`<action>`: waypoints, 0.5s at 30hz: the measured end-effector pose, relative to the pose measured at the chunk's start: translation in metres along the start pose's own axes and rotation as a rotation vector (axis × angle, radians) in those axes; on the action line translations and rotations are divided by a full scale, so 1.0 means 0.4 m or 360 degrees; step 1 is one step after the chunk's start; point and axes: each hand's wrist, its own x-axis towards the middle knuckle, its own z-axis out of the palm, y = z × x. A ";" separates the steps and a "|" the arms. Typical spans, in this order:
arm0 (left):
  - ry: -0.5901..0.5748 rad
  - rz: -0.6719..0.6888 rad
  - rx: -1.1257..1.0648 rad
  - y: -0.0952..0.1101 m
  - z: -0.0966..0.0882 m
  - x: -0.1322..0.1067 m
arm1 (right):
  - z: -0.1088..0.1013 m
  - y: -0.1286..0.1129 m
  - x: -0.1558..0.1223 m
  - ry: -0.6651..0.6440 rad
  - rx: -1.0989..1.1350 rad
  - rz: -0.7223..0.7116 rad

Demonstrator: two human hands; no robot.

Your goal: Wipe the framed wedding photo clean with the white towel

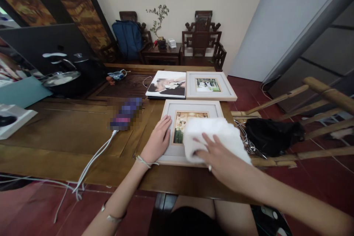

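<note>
A picture frame (pixel 169 150) with pale wood edges lies flat near the front of the wooden table, holding a photo (pixel 178 132) inside a grey-white mat. My left hand (pixel 157 138) rests on the frame's left edge, its fingers stretched out flat. In my right hand (pixel 217 155) is a folded white cloth (pixel 218 132), pressed on the right part of the frame; it hides that side of the photo. Behind lies a second frame (pixel 231 92) with an outdoor photo. Beside it, to the left, is a photo album or book (pixel 155 90) with a picture on its cover.
A phone (pixel 127 112) with a white cable (pixel 95 156) lies left on the table (pixel 69 118). A glass-lidded pot (pixel 62 83) and a teal box (pixel 30 90) stand farther left. Right of the table are a black bag (pixel 273 136) and a bamboo chair (pixel 326 90).
</note>
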 end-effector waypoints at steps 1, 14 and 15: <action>-0.0008 -0.0004 0.0008 0.001 0.000 0.000 | 0.001 -0.028 -0.022 -0.0031 0.0052 -0.0038; -0.0078 0.0041 0.0055 0.005 -0.012 0.001 | 0.019 0.167 0.137 0.0546 -0.0142 0.0078; -0.0079 0.0042 0.0047 0.006 -0.013 0.001 | 0.009 0.195 0.158 0.0587 -0.0192 0.0100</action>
